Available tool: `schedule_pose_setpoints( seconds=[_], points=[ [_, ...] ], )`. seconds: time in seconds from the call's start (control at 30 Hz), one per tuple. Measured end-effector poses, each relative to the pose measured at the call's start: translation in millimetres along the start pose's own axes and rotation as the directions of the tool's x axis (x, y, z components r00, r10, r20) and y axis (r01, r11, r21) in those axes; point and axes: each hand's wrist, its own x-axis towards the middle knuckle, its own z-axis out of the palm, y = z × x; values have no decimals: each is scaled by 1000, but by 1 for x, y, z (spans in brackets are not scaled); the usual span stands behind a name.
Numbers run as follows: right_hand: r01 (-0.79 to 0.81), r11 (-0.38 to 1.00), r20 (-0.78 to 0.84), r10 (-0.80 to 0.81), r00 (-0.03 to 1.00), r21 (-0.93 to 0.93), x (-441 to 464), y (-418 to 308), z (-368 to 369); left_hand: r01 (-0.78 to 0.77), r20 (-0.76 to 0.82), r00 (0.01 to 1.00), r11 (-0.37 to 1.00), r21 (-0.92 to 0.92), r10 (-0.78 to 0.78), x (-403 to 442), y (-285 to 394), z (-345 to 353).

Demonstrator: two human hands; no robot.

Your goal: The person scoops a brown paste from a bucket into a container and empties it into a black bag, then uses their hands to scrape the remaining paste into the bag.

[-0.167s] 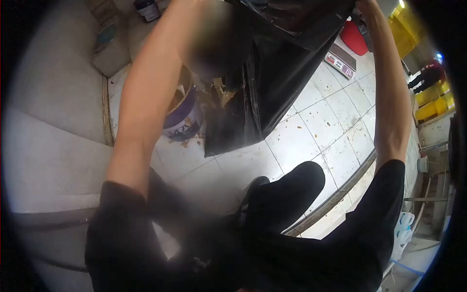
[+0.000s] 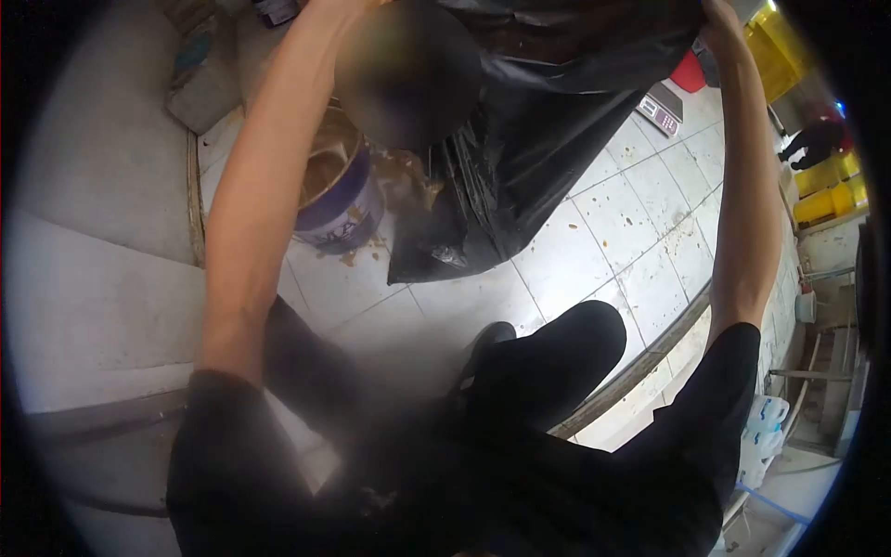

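A large black plastic bag (image 2: 557, 102) hangs stretched between my raised arms, its lower corner near the tiled floor. My right hand (image 2: 717, 20) is closed on the bag's upper right edge, at the top of the view. Only the base of my left hand (image 2: 364, 5) shows at the top edge, and its fingers are hidden. Below my left forearm, a purple and white bucket (image 2: 339, 218) stands open beside the bag, with brown residue inside. A dark blurred spot covers part of the view between the bucket and the bag.
A scale (image 2: 661, 110) sits on the floor beyond the bag, near a red object (image 2: 688, 72). Brown spots mark the white tiles (image 2: 594, 223). Yellow containers (image 2: 821, 206) and a person in dark clothing (image 2: 817, 142) are at the far right. A wall (image 2: 102, 139) runs along the left.
My right hand and the bag's upper right edge have shifted slightly right. The bag's upper part is spread wider, and more of the bucket's opening shows beside my left forearm.
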Motion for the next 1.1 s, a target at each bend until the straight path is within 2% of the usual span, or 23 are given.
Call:
schedule_pose_setpoints(
  seconds=[0.03, 0.07, 0.13, 0.17, 0.23, 0.27, 0.33, 0.4, 0.47, 0.5, 0.53, 0.6, 0.63, 0.7, 0.73, 0.8, 0.83, 0.93, 0.97, 1.0, 1.03, 1.07, 1.1],
  points=[
    [188, 977, 59, -194, 979, 97, -8, 2, 18, -153, 1, 988, 986, -66, 154, -20, -24, -34],
    [189, 978, 49, -194, 980, 89, -7, 10, 16, -123, -6, 992, 987, -103, 123, -31, -36, -38],
    [68, 996, -132, -75, 988, -56, -10, 33, 10, 9, -131, 991, 994, -110, -23, -46, -57, -41],
    [-74, 997, 123, 69, 990, 34, 27, 58, -21, 16, -118, 993, 994, -111, -29, -45, -77, -51],
    [-72, 997, 49, 72, 996, -7, 28, 75, -30, 72, -164, 980, 964, -258, -117, -37, -122, -75],
    [-92, 995, -11, 91, 996, -50, 31, 90, -34, 82, -163, 978, 961, -263, -128, -42, -135, -79],
    [-55, 998, 76, 57, 995, -33, 29, 114, -37, 191, -218, 941, 936, -294, -260, -57, -157, -89],
    [17, 967, 88, 6, 996, -254, -11, 121, -16, 227, -232, 927, 933, -280, -295, -67, -199, -105],
    [123, 837, 194, -20, 981, -533, -59, 120, 7, 328, -289, 871, 907, -264, -398, -90, -230, -109],
    [174, 728, 245, -8, 969, -663, -63, 134, 5, 223, -249, 938, 969, -104, -243, -112, -230, -102],
    [375, 561, 361, -142, 922, -738, -67, 158, 0, 229, -258, 933, 968, -106, -249, -124, -241, -106],
    [417, 397, 444, -26, 896, -818, -101, 160, 12, 391, -175, 914, 911, 134, -366, -143, -289, -119],
    [411, 396, 443, -12, 897, -821, -107, 165, 14, 404, -173, 909, 906, 130, -380, -151, -312, -125],
    [50, 417, 188, 297, 936, -908, -116, 179, 14, 658, -246, 666, 709, -251, -705, -163, -349, -134],
    [48, 410, 186, 302, 935, -911, -120, 190, 9, 662, -242, 662, 704, -256, -710, -171, -355, -131],
    [-260, 817, 109, 363, 925, -515, -128, 227, -7, 569, 55, 693, 499, -654, -719, -192, -362, -129],
    [-364, 852, 59, 414, 908, -377, -129, 238, -10, 571, 56, 691, 497, -653, -721, -195, -364, -130],
    [-431, 830, 57, 479, 876, -355, -139, 253, -26, 572, 151, 678, 388, -722, -719, -202, -372, -132],
    [-183, 666, 141, 401, 905, -723, -130, 259, -44, 574, 154, 675, 383, -724, -721, -198, -369, -130],
    [185, 347, 254, 165, 953, -920, -119, 268, -60, 579, 23, 705, 557, -595, -709, -192, -367, -129],
    [366, 372, 373, -56, 926, -853, -123, 245, -43, 573, -102, 738, 699, -428, -667, -183, -366, -130],
    [536, 353, 464, -273, 843, -767, -134, 210, -14, 578, -101, 733, 693, -430, -673, -175, -371, -133],
    [673, 216, 613, -288, 736, -707, -143, 188, 15, 575, -126, 737, 713, -401, -664, -169, -381, -138]
  ],
)
